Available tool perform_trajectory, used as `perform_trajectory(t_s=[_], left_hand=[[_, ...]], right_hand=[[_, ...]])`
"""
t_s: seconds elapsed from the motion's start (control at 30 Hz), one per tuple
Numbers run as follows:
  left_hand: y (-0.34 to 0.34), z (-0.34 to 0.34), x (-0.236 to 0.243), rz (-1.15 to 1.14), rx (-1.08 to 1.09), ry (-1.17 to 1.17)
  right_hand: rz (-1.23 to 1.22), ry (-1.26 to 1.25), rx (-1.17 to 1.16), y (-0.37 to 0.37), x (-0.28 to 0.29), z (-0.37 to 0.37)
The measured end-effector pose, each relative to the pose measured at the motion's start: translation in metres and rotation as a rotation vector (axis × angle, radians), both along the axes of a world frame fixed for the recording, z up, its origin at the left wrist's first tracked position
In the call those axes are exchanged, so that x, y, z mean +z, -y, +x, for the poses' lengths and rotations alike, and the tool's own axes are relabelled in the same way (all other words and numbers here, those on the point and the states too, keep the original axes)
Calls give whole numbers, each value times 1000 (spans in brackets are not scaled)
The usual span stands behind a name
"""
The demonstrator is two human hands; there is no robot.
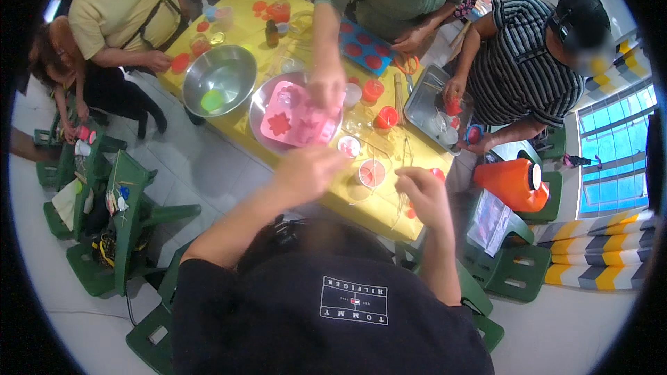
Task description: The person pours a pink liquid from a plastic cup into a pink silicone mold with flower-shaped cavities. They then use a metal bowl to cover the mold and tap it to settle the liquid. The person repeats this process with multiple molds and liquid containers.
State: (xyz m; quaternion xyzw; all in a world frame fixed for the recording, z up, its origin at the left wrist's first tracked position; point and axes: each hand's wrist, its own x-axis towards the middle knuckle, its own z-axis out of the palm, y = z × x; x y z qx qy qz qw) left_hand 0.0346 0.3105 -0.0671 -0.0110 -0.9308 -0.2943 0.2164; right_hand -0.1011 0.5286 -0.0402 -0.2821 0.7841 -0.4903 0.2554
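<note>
Head view, looking down over the person's dark shirt to a yellow-covered surface crowded with craft materials.

Left hand: raised over the near edge of the surface, blurred, fingers loosely spread; nothing visibly gripped, though the blur prevents certainty. It hangs just short of the pink mould.

Right hand: over the near edge, fingers curled inward as if pinching; whether anything thin is held I cannot tell. A small clear cup with reddish contents stands just beside it, toward the left hand.

The pink mould is soft-looking, likely silicone, with star and flower cavities. It rests in a shallow metal pan near the middle of the surface. Another person's hand touches its far side.

Judgement: filling or handling of the mould appears to be the step in hand. The next move would call for a steady reach past the cup without tipping it, and for coordination with the other person's hand already on the mould.

Other items: a polished steel bowl holding a green lump at the left edge; a blue mould with red discs at the far side; a metal tray toward the right edge.
</note>
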Motion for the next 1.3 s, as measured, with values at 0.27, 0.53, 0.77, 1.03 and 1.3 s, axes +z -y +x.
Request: perform_trajectory(t_s=[0.27, 0.53, 0.77, 1.03, 1.3], left_hand=[[104, 39, -3, 57, 388, 44], [150, 44, -46, 176, 506, 215], [166, 15, -81, 98, 527, 254], [180, -37, -101, 51, 635, 722], [173, -64, -118, -49, 706, 863]], right_hand=[[351, -512, 104, 106, -67, -70], [317, -141, 113, 168, -46, -20], [361, -435, -71, 200, -69, -30], [319, -292, -54, 197, -93, -26], [225, -199, -41, 186, -101, -26]])
